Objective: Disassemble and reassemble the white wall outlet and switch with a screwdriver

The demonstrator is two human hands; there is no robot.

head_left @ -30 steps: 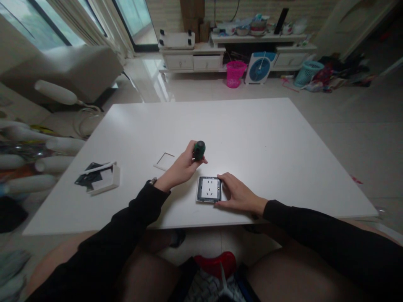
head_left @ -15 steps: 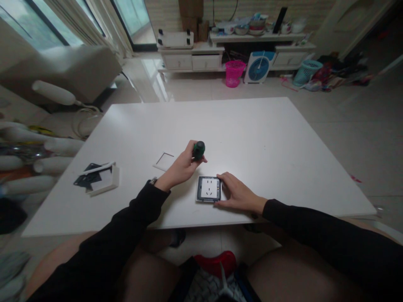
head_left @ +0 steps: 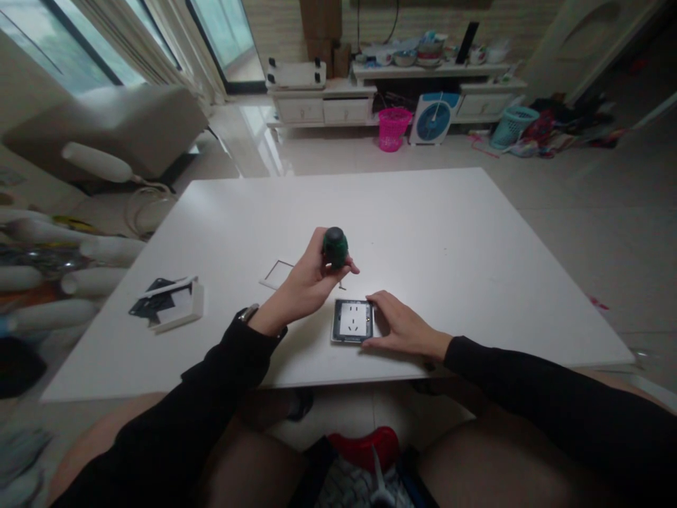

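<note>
My left hand is wrapped round the dark green handle of a screwdriver, held upright above the table. Below the fingers a thin tip shows, with a small thing at its end that may be a screw. A wall socket with a white face and dark grey border lies flat on the table near its front edge. My right hand grips the socket's right side between thumb and fingers. Partly behind my left hand lies a thin white frame.
On the left of the white table lies an open white box with dark flat parts in it. Beyond the table stand a pink basket, a blue and white fan and a low cabinet.
My left hand has lifted the screwdriver up, so its tip now shows clear of the socket. My right hand stays on the socket.
</note>
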